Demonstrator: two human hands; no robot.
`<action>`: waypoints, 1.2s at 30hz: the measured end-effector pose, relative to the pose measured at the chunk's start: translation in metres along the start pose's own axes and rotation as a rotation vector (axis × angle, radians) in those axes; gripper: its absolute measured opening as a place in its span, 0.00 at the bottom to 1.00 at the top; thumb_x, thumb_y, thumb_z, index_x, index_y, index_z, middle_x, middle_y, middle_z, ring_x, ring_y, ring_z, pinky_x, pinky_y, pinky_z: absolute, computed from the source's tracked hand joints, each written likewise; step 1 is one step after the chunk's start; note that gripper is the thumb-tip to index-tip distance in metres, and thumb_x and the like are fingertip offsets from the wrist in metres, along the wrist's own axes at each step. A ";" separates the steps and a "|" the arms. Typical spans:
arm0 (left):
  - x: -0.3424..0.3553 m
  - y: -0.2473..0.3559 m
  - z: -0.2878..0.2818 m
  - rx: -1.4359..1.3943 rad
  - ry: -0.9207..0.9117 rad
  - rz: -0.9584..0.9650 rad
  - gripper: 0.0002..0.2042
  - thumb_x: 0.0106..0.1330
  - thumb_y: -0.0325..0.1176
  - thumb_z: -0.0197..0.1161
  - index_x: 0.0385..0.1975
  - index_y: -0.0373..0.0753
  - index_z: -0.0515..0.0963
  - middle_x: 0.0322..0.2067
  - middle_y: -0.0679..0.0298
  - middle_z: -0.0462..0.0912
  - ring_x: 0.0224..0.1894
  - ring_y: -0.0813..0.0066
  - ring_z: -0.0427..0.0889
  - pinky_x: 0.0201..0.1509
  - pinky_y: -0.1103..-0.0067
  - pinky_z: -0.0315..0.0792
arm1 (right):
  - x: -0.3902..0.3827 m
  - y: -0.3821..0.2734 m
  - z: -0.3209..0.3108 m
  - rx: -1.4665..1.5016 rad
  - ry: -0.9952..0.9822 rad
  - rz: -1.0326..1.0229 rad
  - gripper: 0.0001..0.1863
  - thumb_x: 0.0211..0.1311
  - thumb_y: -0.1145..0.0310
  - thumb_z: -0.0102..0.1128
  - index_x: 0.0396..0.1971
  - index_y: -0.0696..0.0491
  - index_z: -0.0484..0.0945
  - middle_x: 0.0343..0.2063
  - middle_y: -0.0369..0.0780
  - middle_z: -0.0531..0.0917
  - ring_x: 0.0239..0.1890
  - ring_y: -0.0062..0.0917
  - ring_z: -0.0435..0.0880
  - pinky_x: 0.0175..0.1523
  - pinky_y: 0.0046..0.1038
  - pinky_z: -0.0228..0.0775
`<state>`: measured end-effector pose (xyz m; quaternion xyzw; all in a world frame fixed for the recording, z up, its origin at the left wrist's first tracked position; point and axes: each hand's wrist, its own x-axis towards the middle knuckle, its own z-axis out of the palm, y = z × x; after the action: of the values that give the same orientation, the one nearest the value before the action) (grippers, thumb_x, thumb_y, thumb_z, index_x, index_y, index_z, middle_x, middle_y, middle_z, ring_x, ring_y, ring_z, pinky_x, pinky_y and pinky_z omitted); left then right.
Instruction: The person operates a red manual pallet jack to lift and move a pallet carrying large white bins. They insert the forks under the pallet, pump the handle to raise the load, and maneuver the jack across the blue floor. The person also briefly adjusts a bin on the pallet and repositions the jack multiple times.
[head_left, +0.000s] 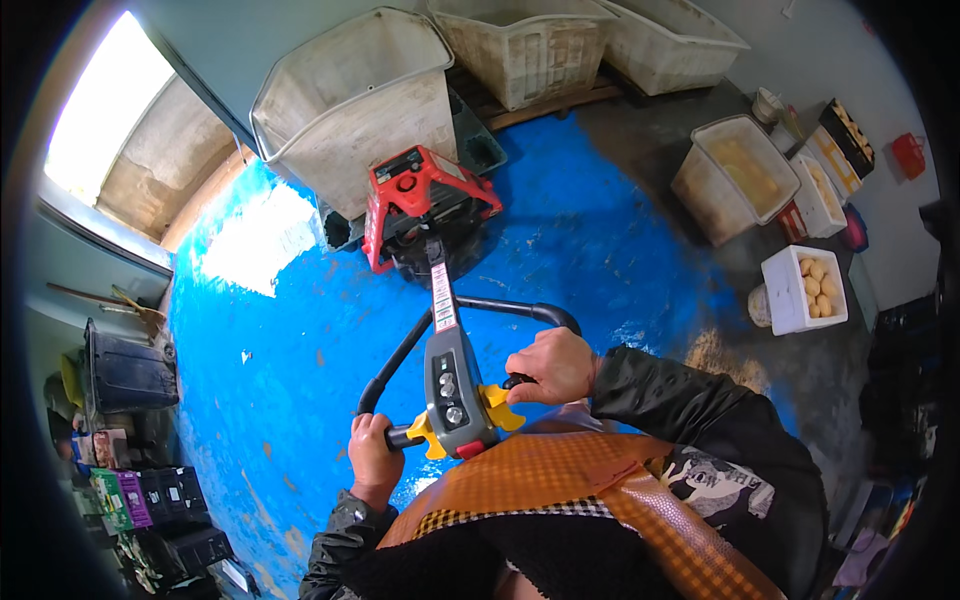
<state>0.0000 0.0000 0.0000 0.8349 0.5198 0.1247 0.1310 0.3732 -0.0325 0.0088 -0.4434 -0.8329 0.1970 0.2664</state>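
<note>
On a blue-painted floor [560, 240], a red pallet truck [408, 195] is standing just in front of a large, grimy white tub [350, 160], and its tiller arm [443, 290] is slanting back toward the lower edge of the view. The left hand [375, 455] is clasping the black left grip [400, 437], its fingers curling around it, while the right hand [552, 368] is clamping onto the right grip [516, 380] beside a yellow paddle [500, 407]; whether it is pressing that paddle, I cannot tell. Between the hands, the grey control head [462, 390] is showing silver buttons [454, 414], and a black tubular frame [400, 358] is spreading out beyond it. An orange checked apron [540, 470] is draping just below. The tub is resting on a dark green pallet [480, 140]. To the right, a smaller tub [700, 190] is holding yellowish contents, and a white foam box [785, 290] is holding tan, rounded pieces [815, 285]. At the left, dark crates [175, 492] are standing near a blue-grey bin [130, 375].
</note>
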 end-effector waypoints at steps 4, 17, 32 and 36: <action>0.013 0.079 0.022 0.038 -0.045 -0.029 0.08 0.50 0.21 0.64 0.28 0.40 0.75 0.31 0.56 0.78 0.43 0.47 0.78 0.41 0.58 0.74 | -0.030 0.055 -0.056 0.042 -0.016 -0.065 0.27 0.67 0.37 0.58 0.28 0.49 0.77 0.21 0.39 0.81 0.26 0.40 0.82 0.33 0.38 0.69; 0.023 0.187 0.058 0.037 -0.084 -0.185 0.06 0.53 0.22 0.65 0.28 0.38 0.76 0.32 0.54 0.80 0.45 0.46 0.78 0.45 0.59 0.74 | -0.078 0.115 -0.117 0.056 0.066 -0.170 0.25 0.66 0.43 0.62 0.24 0.51 0.77 0.17 0.43 0.81 0.21 0.41 0.82 0.26 0.41 0.70; 0.011 0.176 0.059 0.035 -0.035 -0.163 0.05 0.55 0.22 0.63 0.31 0.37 0.77 0.33 0.53 0.80 0.47 0.44 0.78 0.48 0.57 0.73 | -0.077 0.114 -0.100 -0.016 0.185 -0.236 0.26 0.67 0.40 0.60 0.22 0.48 0.77 0.16 0.42 0.79 0.19 0.39 0.82 0.25 0.39 0.69; 0.001 0.174 0.067 0.017 -0.006 -0.140 0.08 0.53 0.22 0.63 0.33 0.37 0.78 0.36 0.53 0.82 0.48 0.44 0.78 0.49 0.58 0.74 | -0.087 0.108 -0.091 -0.066 0.206 -0.183 0.22 0.65 0.46 0.65 0.21 0.47 0.76 0.16 0.39 0.79 0.20 0.38 0.79 0.28 0.38 0.69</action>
<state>0.1683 -0.0788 -0.0017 0.7981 0.5774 0.1082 0.1340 0.5382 -0.0397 -0.0049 -0.3918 -0.8442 0.0977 0.3524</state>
